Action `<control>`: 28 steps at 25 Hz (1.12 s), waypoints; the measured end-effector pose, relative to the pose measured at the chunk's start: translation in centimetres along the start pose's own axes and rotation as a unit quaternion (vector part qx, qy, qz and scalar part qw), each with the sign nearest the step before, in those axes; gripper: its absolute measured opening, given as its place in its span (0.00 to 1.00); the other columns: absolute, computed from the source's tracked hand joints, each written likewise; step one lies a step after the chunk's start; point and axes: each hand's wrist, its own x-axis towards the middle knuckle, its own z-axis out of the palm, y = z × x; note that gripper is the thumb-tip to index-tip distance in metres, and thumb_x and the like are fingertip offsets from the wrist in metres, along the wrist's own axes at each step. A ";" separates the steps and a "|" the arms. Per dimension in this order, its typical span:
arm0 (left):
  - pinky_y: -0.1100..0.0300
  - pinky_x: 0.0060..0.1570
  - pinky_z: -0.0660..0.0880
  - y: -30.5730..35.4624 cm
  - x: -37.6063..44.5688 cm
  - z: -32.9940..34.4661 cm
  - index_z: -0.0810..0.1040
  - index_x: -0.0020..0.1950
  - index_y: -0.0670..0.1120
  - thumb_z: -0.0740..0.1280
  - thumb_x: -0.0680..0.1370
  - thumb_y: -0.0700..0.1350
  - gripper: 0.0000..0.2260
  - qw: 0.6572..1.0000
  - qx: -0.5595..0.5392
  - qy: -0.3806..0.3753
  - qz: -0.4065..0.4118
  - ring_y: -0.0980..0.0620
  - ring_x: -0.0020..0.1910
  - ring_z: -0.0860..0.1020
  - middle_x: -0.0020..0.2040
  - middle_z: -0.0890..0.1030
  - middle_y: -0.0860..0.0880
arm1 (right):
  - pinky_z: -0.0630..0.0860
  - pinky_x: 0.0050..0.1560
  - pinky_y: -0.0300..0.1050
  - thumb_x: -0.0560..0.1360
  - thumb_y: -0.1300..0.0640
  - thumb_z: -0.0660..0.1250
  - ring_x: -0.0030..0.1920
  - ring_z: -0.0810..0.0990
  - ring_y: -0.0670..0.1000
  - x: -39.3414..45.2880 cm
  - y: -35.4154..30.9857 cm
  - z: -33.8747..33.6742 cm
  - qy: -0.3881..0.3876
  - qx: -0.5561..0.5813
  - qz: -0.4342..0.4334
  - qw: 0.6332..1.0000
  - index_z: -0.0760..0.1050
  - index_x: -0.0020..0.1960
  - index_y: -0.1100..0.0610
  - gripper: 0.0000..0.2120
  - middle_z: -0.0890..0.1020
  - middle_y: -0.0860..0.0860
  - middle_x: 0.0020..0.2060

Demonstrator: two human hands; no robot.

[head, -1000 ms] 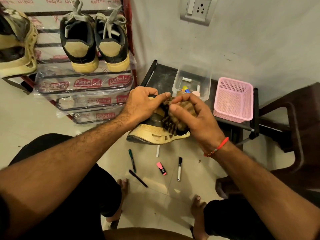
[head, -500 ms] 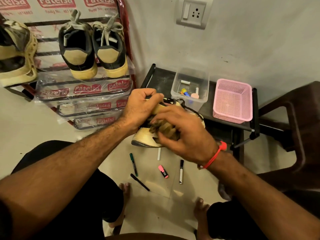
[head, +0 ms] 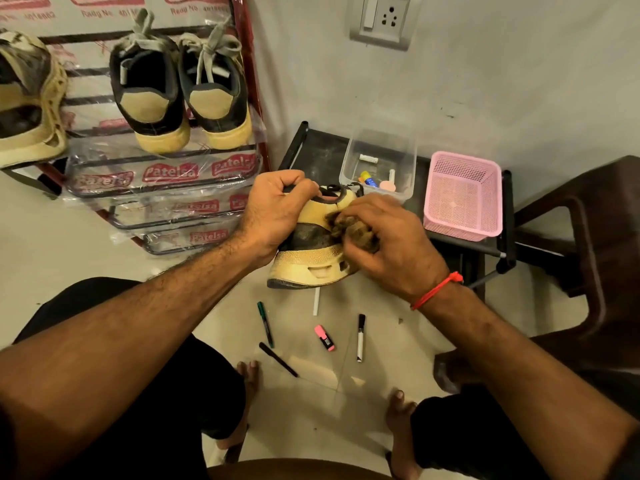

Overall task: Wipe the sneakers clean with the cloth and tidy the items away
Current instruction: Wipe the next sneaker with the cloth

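From the head camera I see my left hand (head: pixel 277 211) curled around the collar of the sneaker (head: pixel 313 256), holding it in the air above the floor pens. My right hand (head: pixel 388 244) has its fingers bunched on the brown cloth (head: pixel 349 230), pressing it against the shoe's side. Two more sneakers (head: pixel 180 95) sit on the rack (head: pixel 166 174).

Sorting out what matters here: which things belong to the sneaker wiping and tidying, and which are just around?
Job:
- sneaker, held by left hand
- cloth, held by right hand
- sneakers on rack
- floor pens, pink highlighter
- clear box, pink basket

Around:
- wall socket
- brown chair
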 end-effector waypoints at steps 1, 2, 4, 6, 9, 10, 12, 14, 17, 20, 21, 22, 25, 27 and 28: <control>0.50 0.37 0.73 0.0 0.0 -0.2 0.74 0.40 0.28 0.70 0.73 0.49 0.21 1.000 -0.003 0.004 0.003 0.40 0.39 0.78 0.41 0.76 0.26 | 0.77 0.59 0.57 0.74 0.50 0.64 0.55 0.77 0.53 0.0 0.4 -0.2 0.006 0.000 0.024 1.000 0.80 0.56 0.59 0.16 0.81 0.55 0.51; 0.47 0.36 0.74 -0.1 0.0 -0.3 0.74 0.39 0.29 0.70 0.72 0.51 0.23 1.000 -0.005 0.007 0.005 0.36 0.40 0.79 0.40 0.76 0.26 | 0.77 0.60 0.56 0.74 0.51 0.65 0.55 0.77 0.52 -0.3 0.3 0.1 0.011 0.000 0.018 1.000 0.80 0.55 0.59 0.15 0.81 0.54 0.51; 0.44 0.36 0.75 -0.1 0.0 -0.2 0.72 0.38 0.29 0.69 0.71 0.52 0.24 1.000 -0.004 0.004 0.014 0.33 0.40 0.79 0.38 0.75 0.26 | 0.75 0.62 0.49 0.74 0.52 0.66 0.55 0.77 0.52 -0.9 -1.3 1.2 -0.014 -0.001 -0.048 0.999 0.79 0.55 0.59 0.14 0.81 0.54 0.51; 0.49 0.35 0.72 0.0 0.0 0.0 0.72 0.38 0.27 0.69 0.70 0.52 0.25 1.000 -0.005 0.003 0.019 0.40 0.37 0.76 0.38 0.74 0.26 | 0.76 0.61 0.50 0.74 0.50 0.64 0.54 0.77 0.51 -0.7 -0.6 1.1 -0.028 -0.005 -0.039 0.999 0.79 0.55 0.59 0.15 0.81 0.53 0.50; 0.42 0.36 0.75 -0.2 0.1 -0.3 0.73 0.37 0.29 0.70 0.71 0.51 0.23 1.000 -0.005 0.016 0.017 0.31 0.40 0.80 0.38 0.75 0.26 | 0.77 0.57 0.57 0.73 0.48 0.61 0.52 0.76 0.49 0.0 1.0 -0.2 0.014 -0.016 0.048 0.999 0.80 0.53 0.59 0.18 0.82 0.54 0.49; 0.40 0.39 0.77 -0.2 0.1 -0.2 0.73 0.37 0.29 0.70 0.72 0.48 0.21 1.000 -0.001 0.012 0.018 0.30 0.43 0.82 0.39 0.76 0.25 | 0.76 0.60 0.55 0.73 0.49 0.63 0.52 0.76 0.50 -0.1 0.4 0.1 0.025 -0.007 0.036 0.999 0.80 0.54 0.59 0.17 0.82 0.54 0.49; 0.47 0.41 0.79 0.1 -0.3 0.2 0.74 0.38 0.28 0.69 0.76 0.41 0.16 1.000 0.010 -0.007 0.027 0.43 0.41 0.85 0.39 0.78 0.27 | 0.72 0.66 0.48 0.74 0.53 0.66 0.57 0.76 0.51 -0.7 -2.4 1.3 0.015 0.014 -0.040 0.999 0.80 0.55 0.60 0.14 0.81 0.54 0.52; 0.55 0.40 0.79 0.4 -0.6 0.5 0.76 0.38 0.29 0.67 0.77 0.38 0.13 0.999 0.010 -0.015 0.043 0.54 0.38 0.84 0.40 0.79 0.29 | 0.71 0.66 0.48 0.74 0.55 0.67 0.59 0.76 0.53 -0.9 -1.4 1.6 0.015 -0.001 -0.057 0.998 0.79 0.57 0.60 0.14 0.81 0.55 0.54; 0.51 0.44 0.81 0.7 -0.6 0.1 0.76 0.33 0.36 0.68 0.75 0.38 0.11 0.998 -0.050 -0.008 0.028 0.45 0.45 0.87 0.38 0.80 0.31 | 0.76 0.57 0.57 0.74 0.58 0.70 0.52 0.76 0.54 -0.1 3.9 -0.4 0.091 -0.023 0.134 0.986 0.79 0.54 0.59 0.10 0.80 0.54 0.49; 0.54 0.40 0.81 0.5 -0.6 0.2 0.75 0.34 0.33 0.67 0.77 0.35 0.12 0.998 -0.033 -0.015 0.042 0.47 0.42 0.87 0.36 0.79 0.34 | 0.76 0.57 0.51 0.74 0.59 0.70 0.52 0.76 0.51 -0.1 2.1 0.3 0.139 0.003 0.137 0.981 0.79 0.52 0.58 0.08 0.80 0.52 0.49; 0.56 0.37 0.78 0.4 -0.7 0.2 0.75 0.35 0.32 0.67 0.77 0.36 0.12 0.999 -0.013 -0.008 0.052 0.50 0.38 0.84 0.35 0.78 0.33 | 0.74 0.58 0.47 0.73 0.59 0.70 0.53 0.76 0.51 -0.1 -0.1 1.0 0.130 0.018 0.076 0.988 0.80 0.52 0.58 0.08 0.81 0.52 0.49; 0.56 0.36 0.75 0.3 -0.7 0.1 0.75 0.34 0.32 0.67 0.75 0.39 0.13 0.998 0.000 -0.003 0.061 0.50 0.35 0.81 0.35 0.77 0.32 | 0.72 0.60 0.44 0.73 0.59 0.70 0.54 0.76 0.51 -0.4 -1.8 1.6 0.113 0.031 0.019 0.993 0.80 0.53 0.59 0.09 0.81 0.53 0.51; 0.54 0.35 0.77 0.5 -0.7 -0.3 0.72 0.36 0.28 0.67 0.74 0.40 0.15 0.998 -0.037 -0.006 0.057 0.45 0.39 0.85 0.34 0.76 0.31 | 0.73 0.61 0.46 0.73 0.58 0.70 0.54 0.76 0.50 -0.5 0.4 0.9 0.089 0.010 0.018 0.996 0.80 0.53 0.59 0.10 0.81 0.53 0.50; 0.55 0.36 0.79 0.7 -0.8 -0.7 0.70 0.35 0.29 0.66 0.74 0.38 0.14 0.996 -0.071 -0.018 0.048 0.44 0.44 0.87 0.33 0.78 0.38 | 0.76 0.57 0.53 0.73 0.59 0.70 0.50 0.76 0.50 -0.2 3.6 -0.3 0.099 -0.010 0.139 0.985 0.80 0.52 0.58 0.09 0.79 0.50 0.47; 0.55 0.37 0.79 0.8 -0.9 -0.5 0.70 0.35 0.30 0.65 0.74 0.38 0.13 0.996 -0.073 -0.021 0.051 0.43 0.45 0.87 0.32 0.79 0.40 | 0.77 0.55 0.54 0.73 0.58 0.70 0.50 0.76 0.50 -0.4 4.0 -0.5 0.104 -0.005 0.167 0.980 0.80 0.52 0.58 0.09 0.79 0.50 0.47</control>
